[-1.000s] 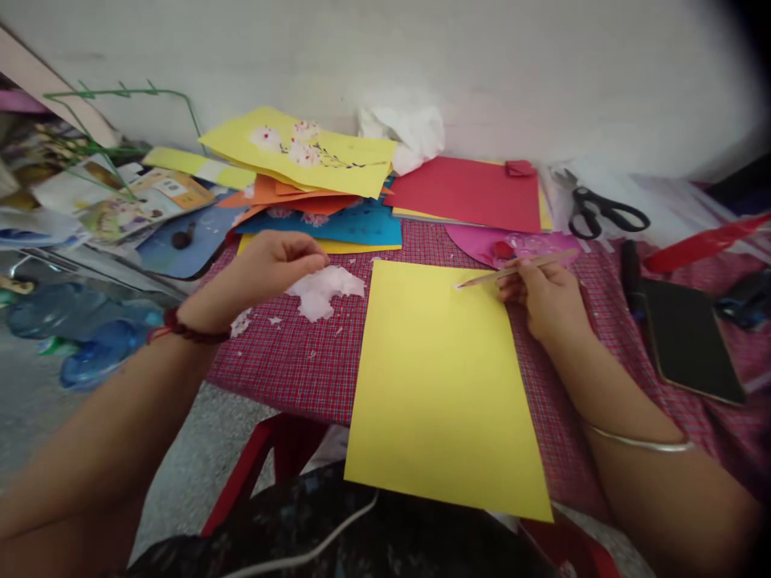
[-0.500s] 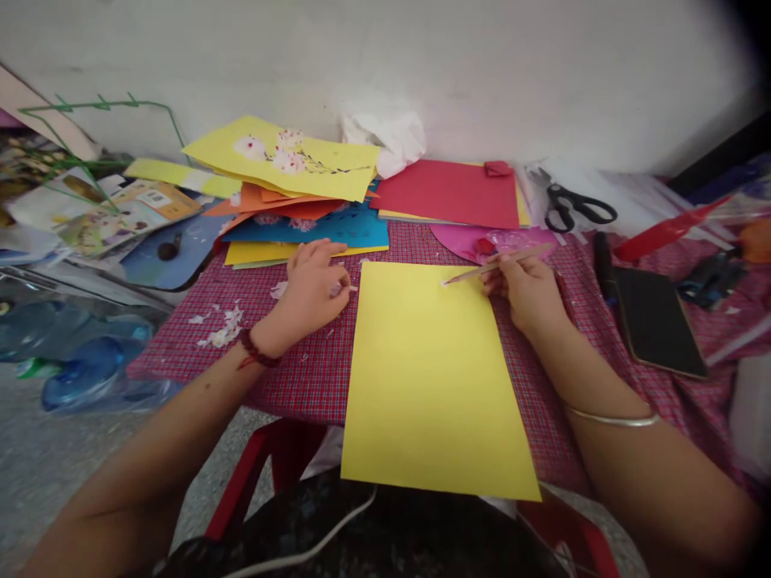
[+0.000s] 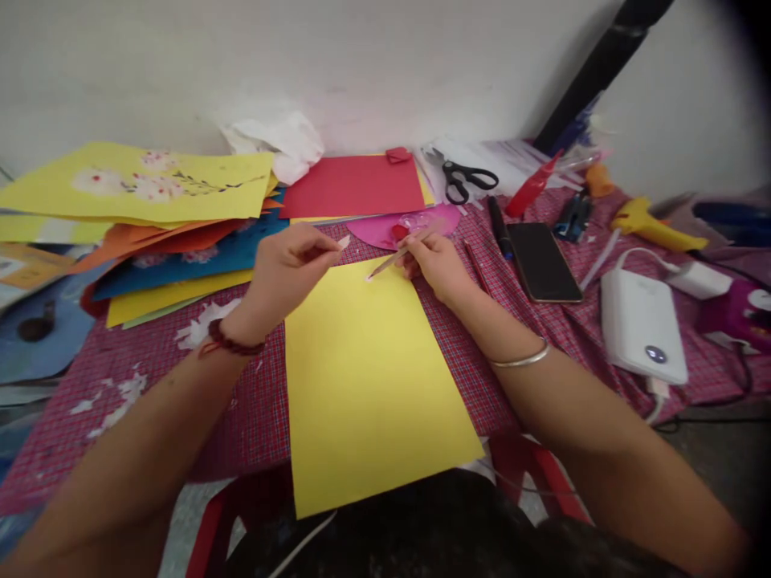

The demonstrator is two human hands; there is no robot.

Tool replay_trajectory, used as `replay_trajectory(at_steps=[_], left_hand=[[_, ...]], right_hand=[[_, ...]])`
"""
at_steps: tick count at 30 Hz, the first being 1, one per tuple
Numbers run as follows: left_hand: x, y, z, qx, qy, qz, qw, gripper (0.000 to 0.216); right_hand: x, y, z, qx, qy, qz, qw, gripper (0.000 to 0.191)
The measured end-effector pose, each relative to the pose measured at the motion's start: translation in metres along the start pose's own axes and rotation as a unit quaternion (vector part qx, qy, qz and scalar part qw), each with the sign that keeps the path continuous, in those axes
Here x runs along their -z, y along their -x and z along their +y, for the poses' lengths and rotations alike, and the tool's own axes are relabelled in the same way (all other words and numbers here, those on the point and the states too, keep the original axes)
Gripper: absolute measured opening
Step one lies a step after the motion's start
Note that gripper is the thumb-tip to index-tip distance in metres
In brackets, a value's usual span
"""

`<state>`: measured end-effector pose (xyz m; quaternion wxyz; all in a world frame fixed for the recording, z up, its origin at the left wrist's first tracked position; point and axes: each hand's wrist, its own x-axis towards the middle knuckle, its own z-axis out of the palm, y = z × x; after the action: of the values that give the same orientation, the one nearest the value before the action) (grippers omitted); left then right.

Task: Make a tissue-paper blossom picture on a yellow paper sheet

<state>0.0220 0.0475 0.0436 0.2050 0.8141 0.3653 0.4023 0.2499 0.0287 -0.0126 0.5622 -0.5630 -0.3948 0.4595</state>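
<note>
A plain yellow sheet of paper (image 3: 367, 393) lies in front of me, its near edge hanging past the table. My left hand (image 3: 289, 265) is above its far left corner, thumb and fingertips pinching a small white scrap of paper (image 3: 343, 242). At the far right corner, my right hand (image 3: 437, 261) grips a thin pointed stick (image 3: 391, 261) like a pencil. The stick's tip is at the sheet's upper part, beside a small whitish spot. White paper shreds (image 3: 208, 323) lie on the checked cloth by my left wrist.
Coloured papers, topped by a yellow flower picture (image 3: 157, 181), are stacked at left. Behind are red paper (image 3: 355, 186) and black-handled scissors (image 3: 461, 177). A phone (image 3: 544, 262), white power bank (image 3: 642, 321) and yellow glue gun (image 3: 656, 225) are at right.
The view has turned to the right. My left hand has come over to the yellow sheet's far corner, a white scrap now showing in its fingers. My right hand still holds the stick near the sheet.
</note>
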Motion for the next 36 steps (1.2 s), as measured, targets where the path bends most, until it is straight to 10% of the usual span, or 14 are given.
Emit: replay_trajectory(at_steps=[11,18,36], left_hand=[[-0.044,-0.012,-0.028,-0.134,-0.038,-0.192,0.971,0.016],[-0.047,-0.012,-0.039,-0.224,-0.132,-0.186,0.948,0.022],[-0.051,-0.008,-0.039,-0.173,-0.129,-0.217,0.952,0.017]], right_hand=[[0.006,-0.003,-0.005,-0.019,-0.005,-0.04,0.999,0.022],[0.016,-0.009,-0.011,-0.001,-0.023,0.017,1.0,0.024],[0.015,-0.001,-0.018,0.048,0.005,0.026,0.998,0.023]])
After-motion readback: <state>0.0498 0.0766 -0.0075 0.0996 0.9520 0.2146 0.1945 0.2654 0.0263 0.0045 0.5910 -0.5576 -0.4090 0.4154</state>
